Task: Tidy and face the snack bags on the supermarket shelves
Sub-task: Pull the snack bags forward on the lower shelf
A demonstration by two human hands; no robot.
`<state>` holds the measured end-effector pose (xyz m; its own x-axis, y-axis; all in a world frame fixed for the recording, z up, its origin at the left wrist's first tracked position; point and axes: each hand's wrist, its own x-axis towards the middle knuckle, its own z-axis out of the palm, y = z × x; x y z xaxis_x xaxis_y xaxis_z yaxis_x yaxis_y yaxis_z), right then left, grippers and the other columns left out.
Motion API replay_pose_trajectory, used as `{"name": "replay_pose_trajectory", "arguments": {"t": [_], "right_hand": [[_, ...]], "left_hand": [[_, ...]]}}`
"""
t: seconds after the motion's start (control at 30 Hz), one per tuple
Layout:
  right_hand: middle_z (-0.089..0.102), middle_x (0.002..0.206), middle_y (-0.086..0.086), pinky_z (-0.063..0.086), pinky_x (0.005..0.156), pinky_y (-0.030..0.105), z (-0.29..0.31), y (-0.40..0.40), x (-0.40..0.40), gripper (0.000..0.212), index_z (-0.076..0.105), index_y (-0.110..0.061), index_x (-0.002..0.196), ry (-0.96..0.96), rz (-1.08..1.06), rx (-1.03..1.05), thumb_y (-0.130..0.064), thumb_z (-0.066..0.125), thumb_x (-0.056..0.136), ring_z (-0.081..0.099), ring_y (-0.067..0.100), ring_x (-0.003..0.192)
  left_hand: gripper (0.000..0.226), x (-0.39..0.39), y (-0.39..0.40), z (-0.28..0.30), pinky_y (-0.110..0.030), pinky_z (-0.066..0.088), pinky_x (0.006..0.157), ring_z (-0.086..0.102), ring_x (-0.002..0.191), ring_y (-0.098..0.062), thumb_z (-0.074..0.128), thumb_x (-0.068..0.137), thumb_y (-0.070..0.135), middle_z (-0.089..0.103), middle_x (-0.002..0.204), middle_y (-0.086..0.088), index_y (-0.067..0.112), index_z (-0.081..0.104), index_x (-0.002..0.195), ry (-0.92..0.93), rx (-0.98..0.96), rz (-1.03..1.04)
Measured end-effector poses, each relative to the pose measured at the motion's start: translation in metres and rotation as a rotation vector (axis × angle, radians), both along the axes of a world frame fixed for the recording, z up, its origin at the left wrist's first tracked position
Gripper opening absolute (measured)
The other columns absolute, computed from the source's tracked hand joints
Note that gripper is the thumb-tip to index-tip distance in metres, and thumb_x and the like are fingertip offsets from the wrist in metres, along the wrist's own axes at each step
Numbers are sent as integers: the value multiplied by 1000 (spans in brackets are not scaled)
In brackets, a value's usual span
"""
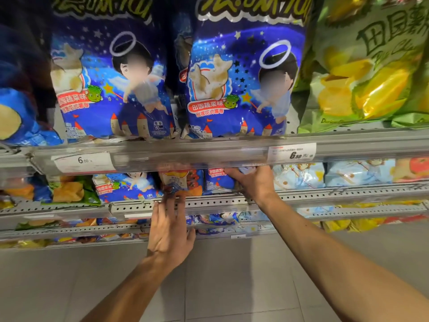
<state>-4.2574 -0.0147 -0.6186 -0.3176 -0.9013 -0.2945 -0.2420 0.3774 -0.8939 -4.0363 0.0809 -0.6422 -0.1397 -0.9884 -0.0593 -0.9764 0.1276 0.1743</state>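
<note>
Top shelf, far left edge: a light blue bag [16, 119] slumped, only partly in frame. Next along, two dark blue snack bags stand upright at the front lip, long axis vertical, printed faces out toward the aisle: left tall bag [109, 75] and right tall bag [243, 73], a narrow dark gap between them. Right end of that shelf: green-yellow bag [366, 66], also upright, face out, leaning slightly over the right tall bag's edge. Clear price rail [209, 152] runs along the shelf front, with a 6.00 tag [84, 161] at left and a 6.50 tag [292, 152] at right. Second shelf down, left to right: green bag with orange print [69, 190], small dark blue bag [126, 185] face out, then an orange-patterned bag [180, 181] upright, face out, bottom edge at the perforated shelf lip [220, 202]. Left hand [168, 231] is raised below it, fingers straight and spread, fingertips [170, 201] blurred at the bag's bottom edge; contact unclear. Just right, a second small dark blue bag [218, 180], upright, face out; right hand [251, 180] has fingers curled over its top right corner, gripping it under the rail. Further right: pale blue bags [299, 175] lying face out along the row. Lower shelves hold more mixed bags, too blurred to sort.
</note>
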Motion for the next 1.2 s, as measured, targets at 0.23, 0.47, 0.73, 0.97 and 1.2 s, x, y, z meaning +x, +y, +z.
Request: {"name": "replay_pose_trajectory", "arguments": {"t": [0.23, 0.47, 0.73, 0.97, 1.2], "right_hand": [[64, 108, -6, 50, 90, 32, -20, 10, -16, 65, 50, -23, 111, 60, 70, -45, -40, 94, 65, 61, 18, 104], [66, 131, 3, 50, 106, 40, -26, 8, -18, 76, 51, -15, 125, 79, 98, -33, -40, 93, 66, 61, 23, 122], [66, 117, -5, 54, 91, 32, -20, 58, -25, 68, 55, -16, 132, 198, 23, -167, -40, 87, 77, 65, 16, 103], [63, 101, 5, 52, 90, 40, -10, 107, 9, 38, 58, -8, 121, 245, -143, -277, -17, 77, 89, 62, 21, 90], [67, 100, 7, 54, 92, 39, -13, 100, 85, 33, 63, -12, 117, 136, -23, -245, -15, 78, 88, 67, 24, 93]], "left_hand": [[96, 0, 0, -2, -43, 38, 111, 38, 129, -30, 72, 80, 45, 32, 148, -13, 14, 21, 156, -5, 2, 15], [89, 2, 0, 1, -37, 39, 111, 37, 131, -27, 72, 82, 37, 35, 144, -10, 14, 25, 154, 63, -32, 10], [77, 17, 10, 10, -36, 42, 111, 42, 133, -29, 73, 83, 25, 37, 146, -14, 10, 36, 149, 136, -35, -48], [55, 57, 30, -1, -36, 36, 113, 39, 134, -28, 69, 88, 19, 39, 141, -12, 6, 47, 137, 263, 26, 205], [44, 119, 15, -4, -35, 36, 107, 43, 127, -30, 68, 90, 11, 48, 131, -16, 2, 52, 130, 474, -43, 431]]}}
